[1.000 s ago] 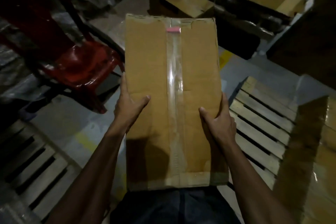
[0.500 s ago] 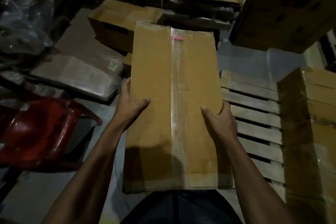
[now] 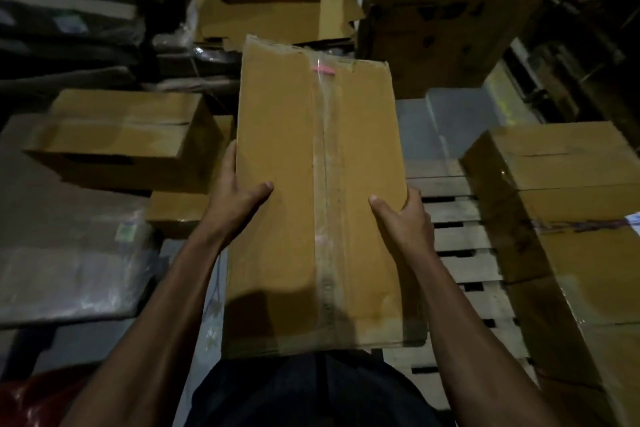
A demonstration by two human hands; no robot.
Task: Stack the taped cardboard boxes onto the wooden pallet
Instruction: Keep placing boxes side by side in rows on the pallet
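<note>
Taped cardboard box (image 3: 318, 204) is held up in front of the person, long axis running near to far, clear tape strip (image 3: 325, 218) down the middle w/ a small pink tag (image 3: 322, 70) at the far end. Left hand (image 3: 235, 198) clamps the left edge: thumb laid across the top face, fingers wrapped round the side, out of sight below. Right hand (image 3: 405, 222) does the same on the right edge, thumb on top near the tape, fingers curled over the side. Both hands sit approx. mid-length of the box, so the box spans between them; its near end is close to the person's waist.

Wooden pallet (image 3: 460, 253) lies on the floor to the right, partly under the box's right edge in the view. Stacked boxes (image 3: 568, 204) already stand on the pallet's right part, apart from the held box. Another carton (image 3: 128, 135) sits far left, w/ a plastic-wrapped bundle (image 3: 65, 270) near left. Dim light, detail limited.
</note>
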